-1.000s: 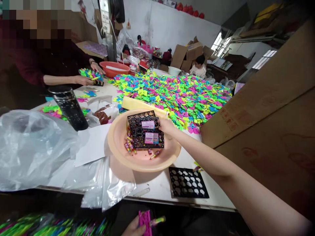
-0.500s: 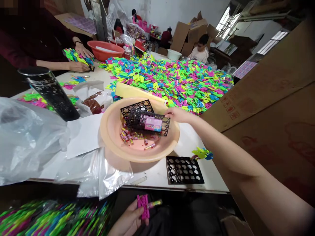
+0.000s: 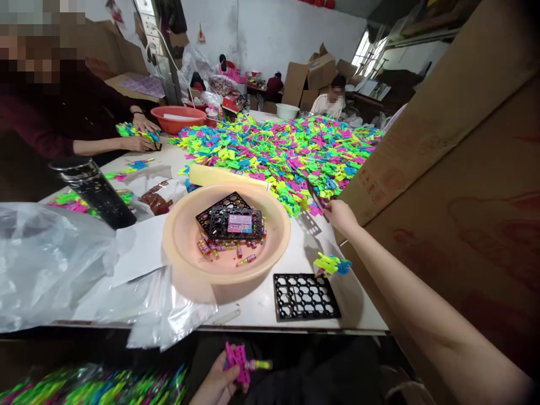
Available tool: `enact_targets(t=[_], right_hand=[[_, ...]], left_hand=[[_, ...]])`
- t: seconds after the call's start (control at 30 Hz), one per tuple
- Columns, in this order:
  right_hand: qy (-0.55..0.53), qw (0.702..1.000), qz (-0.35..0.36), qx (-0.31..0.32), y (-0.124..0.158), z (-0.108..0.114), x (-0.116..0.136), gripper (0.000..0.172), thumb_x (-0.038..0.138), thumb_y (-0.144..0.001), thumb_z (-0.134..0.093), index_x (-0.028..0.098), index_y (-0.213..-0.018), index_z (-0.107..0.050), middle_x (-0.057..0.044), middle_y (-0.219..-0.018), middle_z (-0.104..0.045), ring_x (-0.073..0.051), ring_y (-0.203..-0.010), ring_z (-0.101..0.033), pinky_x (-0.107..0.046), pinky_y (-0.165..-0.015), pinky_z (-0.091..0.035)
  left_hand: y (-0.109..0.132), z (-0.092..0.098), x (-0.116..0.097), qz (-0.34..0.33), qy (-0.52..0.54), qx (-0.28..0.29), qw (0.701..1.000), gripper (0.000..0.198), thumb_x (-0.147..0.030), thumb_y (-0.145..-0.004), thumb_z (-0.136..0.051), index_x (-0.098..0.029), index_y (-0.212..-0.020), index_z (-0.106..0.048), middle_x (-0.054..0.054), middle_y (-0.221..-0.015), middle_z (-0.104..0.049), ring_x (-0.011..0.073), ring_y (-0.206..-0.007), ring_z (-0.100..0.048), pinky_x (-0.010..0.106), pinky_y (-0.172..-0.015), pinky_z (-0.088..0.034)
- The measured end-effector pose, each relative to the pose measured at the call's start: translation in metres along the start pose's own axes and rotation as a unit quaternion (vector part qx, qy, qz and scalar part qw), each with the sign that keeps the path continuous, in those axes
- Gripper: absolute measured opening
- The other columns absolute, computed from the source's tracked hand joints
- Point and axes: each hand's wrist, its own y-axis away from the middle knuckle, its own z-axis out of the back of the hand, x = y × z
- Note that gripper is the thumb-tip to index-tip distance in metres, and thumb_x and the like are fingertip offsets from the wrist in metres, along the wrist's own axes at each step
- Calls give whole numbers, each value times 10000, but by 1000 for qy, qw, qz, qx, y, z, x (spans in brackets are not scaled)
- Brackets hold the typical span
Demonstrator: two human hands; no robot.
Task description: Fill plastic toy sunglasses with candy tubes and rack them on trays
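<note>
While the left hand (image 3: 221, 376) grips a pink piece (image 3: 237, 363) on the near side of the table's (image 3: 358, 315) front edge, the right hand (image 3: 342, 217) pinches a tilted black rack (image 3: 317, 203) beside the carton (image 3: 442, 197). Bare tabletop opens right of the basin (image 3: 181, 239), ahead of a flat rack (image 3: 307, 297).

Magenta toy (image 3: 237, 363), its tube (image 3: 262, 364) apparently yellow-green; black honeycomb-patterned tray (image 3: 307, 297); peach basin (image 3: 225, 275).
</note>
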Motion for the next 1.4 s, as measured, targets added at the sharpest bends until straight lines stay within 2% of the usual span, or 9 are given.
enact_targets(t=[0.23,0.33,0.43,0.63,0.8,0.9,0.97,1.17,1.4], right_hand=[[-30,990,78,112,35,22,31,187,278,-790,-573,140,-850,-684,-110,-875,-690,-205,-825,-618,-251,-685,-415],[-154,970,155,110,92,54,28,301,397,-863,-458,179,-884,-664,-61,-835,-687,-172,-753,-608,-240,-642,-423],[-321,891,231,221,176,54,25,227,420,-789,-576,222,-838,-675,-21,-754,-680,-164,-672,-602,-241,-603,-440],[-506,823,51,256,286,-7,28,127,303,-787,-589,231,-817,-689,-24,-786,-690,-181,-710,-611,-294,-665,-466],[-697,687,-139,152,300,-30,33,216,379,-726,-659,190,-829,-667,-14,-747,-674,-126,-602,-589,-255,-594,-482],[-734,653,-164,91,298,-37,36,257,406,-684,-698,176,-788,-648,-21,-728,-673,-143,-647,-609,-274,-643,-501],[-713,684,-129,85,291,-44,32,244,411,-715,-666,178,-783,-638,-28,-720,-672,-159,-662,-615,-297,-659,-505],[-416,905,58,-72,259,-90,-18,176,284,-833,-525,200,-927,-647,-82,-1012,-661,-253,-998,-561,-443,-898,-410],[-295,934,120,-162,252,-127,-44,198,177,-851,-459,199,-942,-633,-68,-1043,-657,-240,-1017,-547,-415,-877,-410]], left_hand=[[36,-25,3,-110,3,-133,985,467,-324,-369,-877,-185,-765,-671,2,-739,-693,171,-728,-630,284,-746,-465],[54,-53,-8,-134,-58,-152,978,427,-373,-448,-846,-177,-792,-686,31,-798,-713,202,-843,-629,295,-850,-437],[64,-91,-28,-173,-158,-137,962,403,-387,-555,-791,-157,-869,-684,57,-862,-712,209,-869,-619,287,-836,-436],[45,-152,-58,-209,-365,-37,906,295,-361,-699,-686,-137,-890,-679,50,-838,-690,185,-801,-595,280,-794,-425],[23,-180,-45,-231,-384,48,893,304,-332,-703,-677,-132,-931,-656,60,-861,-666,172,-779,-580,254,-715,-426],[15,-184,-28,-234,-405,54,882,232,-312,-686,-689,-138,-838,-670,41,-788,-634,152,-700,-563,241,-643,-426],[9,-182,-21,-249,-412,40,876,185,-317,-706,-666,-144,-768,-683,35,-766,-621,153,-702,-564,251,-656,-434],[-35,-188,-37,-302,-401,-4,865,148,-294,-685,-671,-156,-738,-667,31,-811,-640,168,-803,-568,275,-778,-412],[-79,-210,-38,-290,-344,43,892,138,-309,-766,-539,-174,-737,-538,-32,-617,-509,98,-580,-481,210,-573,-372]])
